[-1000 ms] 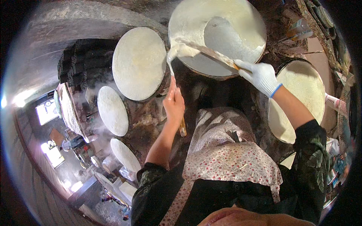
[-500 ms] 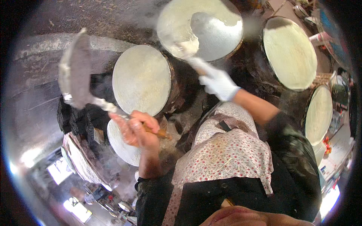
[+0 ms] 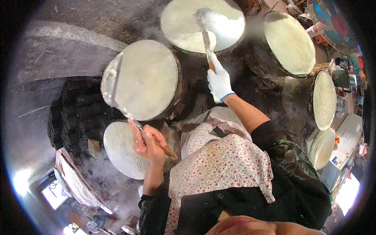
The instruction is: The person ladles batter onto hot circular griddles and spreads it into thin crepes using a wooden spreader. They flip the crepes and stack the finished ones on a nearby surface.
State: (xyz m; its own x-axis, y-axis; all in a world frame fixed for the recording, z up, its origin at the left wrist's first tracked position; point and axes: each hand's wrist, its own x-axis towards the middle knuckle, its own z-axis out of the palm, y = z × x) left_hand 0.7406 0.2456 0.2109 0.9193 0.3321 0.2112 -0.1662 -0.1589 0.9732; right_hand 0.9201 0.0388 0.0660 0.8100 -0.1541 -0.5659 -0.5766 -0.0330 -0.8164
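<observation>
Currently my hands are well apart, each wrapped around a tool. My bare left hand (image 3: 149,143) grips a wooden-handled scoop (image 3: 107,84), its white-smeared head over the left edge of a round griddle (image 3: 179,84) topped with a pale layer; I can't tell whether they touch. My white-gloved right hand (image 3: 220,82) clasps a spreader (image 3: 205,37) that reaches over the back griddle (image 3: 231,29), where pale batter (image 3: 178,25) borders a bare grey patch. Beyond my left hand lies another pale disc (image 3: 119,152).
</observation>
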